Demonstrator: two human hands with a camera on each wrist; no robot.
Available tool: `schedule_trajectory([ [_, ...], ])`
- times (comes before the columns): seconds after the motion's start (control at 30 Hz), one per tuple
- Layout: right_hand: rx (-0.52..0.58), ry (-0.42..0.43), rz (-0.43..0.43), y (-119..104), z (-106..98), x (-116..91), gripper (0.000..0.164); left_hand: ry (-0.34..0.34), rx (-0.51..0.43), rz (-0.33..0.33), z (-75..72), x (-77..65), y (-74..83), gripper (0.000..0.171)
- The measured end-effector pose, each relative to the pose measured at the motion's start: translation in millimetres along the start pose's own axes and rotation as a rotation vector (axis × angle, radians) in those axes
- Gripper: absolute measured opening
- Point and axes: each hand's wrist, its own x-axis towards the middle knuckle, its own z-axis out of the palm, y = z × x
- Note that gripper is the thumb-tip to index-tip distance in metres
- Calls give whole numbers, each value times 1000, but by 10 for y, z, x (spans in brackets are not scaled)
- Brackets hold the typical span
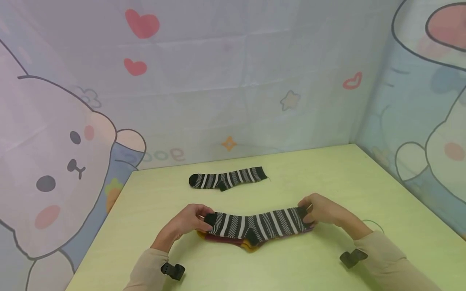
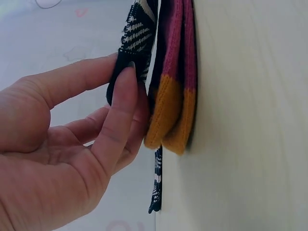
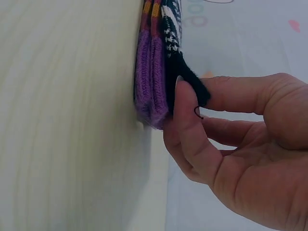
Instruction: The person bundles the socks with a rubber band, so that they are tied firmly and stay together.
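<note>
A black-and-white striped sock lies stretched sideways over a pair of coloured socks. My left hand pinches the striped sock's black toe between thumb and fingers. At the other end, my right hand pinches its dark cuff. In the left wrist view the coloured socks show mustard toes and magenta sides, just below the striped one. The right wrist view shows their purple cuffs close beside my right fingers. A loose thread hangs from the striped cuff.
A second black-and-white striped sock lies flat farther back on the pale yellow table. A thin green cord curves beside the right forearm. A cartoon-printed cloth hangs behind the table and at its sides.
</note>
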Motion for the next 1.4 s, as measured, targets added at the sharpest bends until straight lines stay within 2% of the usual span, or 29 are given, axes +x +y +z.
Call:
schedule_trajectory([
  [0.17,-21,2,-8,32,19,9,52,25,115,-6,26,-14,-6,46],
  [0.3,-40,3,-7,48,25,14,52,40,164,2,44,-7,1,44],
  [0.8,-67,16,3,7,62,19,50,52,190,-15,88,-5,-27,44],
  [1.1,-128,28,-4,55,64,23,50,12,220,30,50,17,-39,42],
  [1.2,-123,29,8,70,62,28,51,-6,223,50,34,14,-45,42],
  [1.4,-86,5,0,75,54,18,50,-16,286,91,9,-21,-51,42],
])
